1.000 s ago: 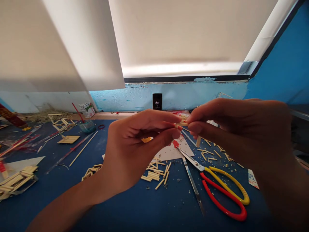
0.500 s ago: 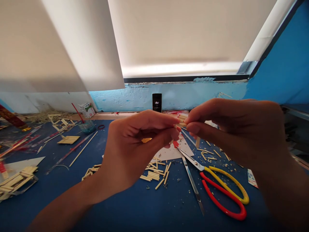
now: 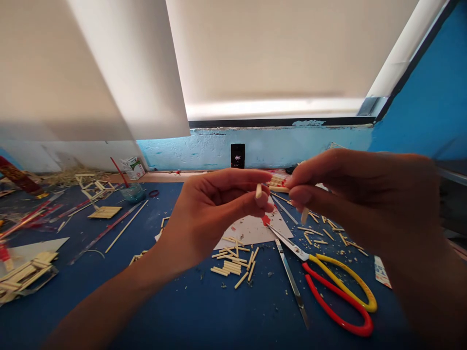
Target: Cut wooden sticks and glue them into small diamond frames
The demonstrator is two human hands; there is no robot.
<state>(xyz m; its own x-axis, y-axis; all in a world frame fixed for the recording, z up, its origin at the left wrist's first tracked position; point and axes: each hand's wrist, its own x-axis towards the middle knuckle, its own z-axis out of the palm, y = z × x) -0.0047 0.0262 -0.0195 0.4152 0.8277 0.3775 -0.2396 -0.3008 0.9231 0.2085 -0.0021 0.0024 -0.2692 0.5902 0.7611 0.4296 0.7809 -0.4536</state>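
Note:
My left hand point(image 3: 215, 209) is raised over the blue table point(image 3: 182, 311), pinching a short pale stick piece point(image 3: 258, 190) upright between thumb and fingers. My right hand point(image 3: 361, 194) is close to its right, fingers pinched, with another short stick piece point(image 3: 304, 215) poking down below them. A small gap separates the two hands. Below them lie a white paper sheet point(image 3: 251, 228) with a red mark and a pile of cut sticks point(image 3: 233, 260).
Open scissors point(image 3: 328, 282) with red and yellow handles lie at the right. A metal blade point(image 3: 292, 282) lies beside them. Stick frames point(image 3: 95, 187), a flat stick panel point(image 3: 104, 212), a glass jar point(image 3: 132, 190) and long rods sit far left. A stick bundle point(image 3: 25, 274) lies at the left edge.
My hands, which pinched one stick together, have come apart. The left hand now holds a short piece upright, and the right hand has shifted slightly to the right.

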